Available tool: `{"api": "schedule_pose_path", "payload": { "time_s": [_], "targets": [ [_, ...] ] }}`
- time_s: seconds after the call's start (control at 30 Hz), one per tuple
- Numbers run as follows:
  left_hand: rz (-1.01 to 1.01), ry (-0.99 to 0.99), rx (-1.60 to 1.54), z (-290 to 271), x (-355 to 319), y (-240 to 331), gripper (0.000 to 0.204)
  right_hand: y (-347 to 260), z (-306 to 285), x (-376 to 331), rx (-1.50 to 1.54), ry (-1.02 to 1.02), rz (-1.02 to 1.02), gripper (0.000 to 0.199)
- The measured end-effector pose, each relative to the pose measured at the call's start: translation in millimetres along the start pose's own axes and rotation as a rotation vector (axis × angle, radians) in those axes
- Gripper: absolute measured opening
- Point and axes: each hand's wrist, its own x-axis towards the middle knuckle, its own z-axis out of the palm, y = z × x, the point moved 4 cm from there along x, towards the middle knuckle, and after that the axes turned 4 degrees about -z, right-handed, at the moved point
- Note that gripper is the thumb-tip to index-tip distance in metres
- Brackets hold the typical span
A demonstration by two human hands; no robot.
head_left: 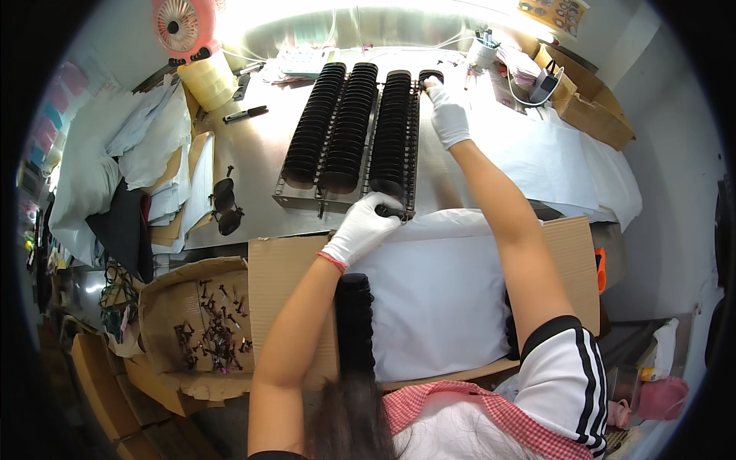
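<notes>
A metal rack [287, 201] stands on the steel table, holding long rows of dark oval lenses [358, 126] packed upright one behind another. My left hand [366, 228], in a white glove, is closed at the rack's near right corner, with its fingertips curled round the end just below the front lens. My right hand [449, 115], gloved too, reaches to the far right end of the rack. Its fingers pinch a single dark lens [431, 74] there, beside the third row; part of the grip is hidden by the glove.
Below the rack, an open carton [571, 261] holds white sheeting [437, 299] and more dark lenses [354, 322]. A cardboard box [165, 307] of small clips sits left. Loose lenses [224, 198], a black marker [245, 114], a pink fan [184, 27] and papers surround the rack.
</notes>
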Motion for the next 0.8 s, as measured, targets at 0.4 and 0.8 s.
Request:
{"api": "schedule_pose_path", "payload": {
  "time_s": [0.4,0.8],
  "targets": [
    [-0.120,0.167,-1.261,40,-31,22,0.033,-136,-137,-68,0.993,-0.636,0.000,0.052],
    [0.132,-0.140,-1.301,39,-47,-6,0.044,79,50,33,1.051,-0.482,0.590,0.062]
  ]
}}
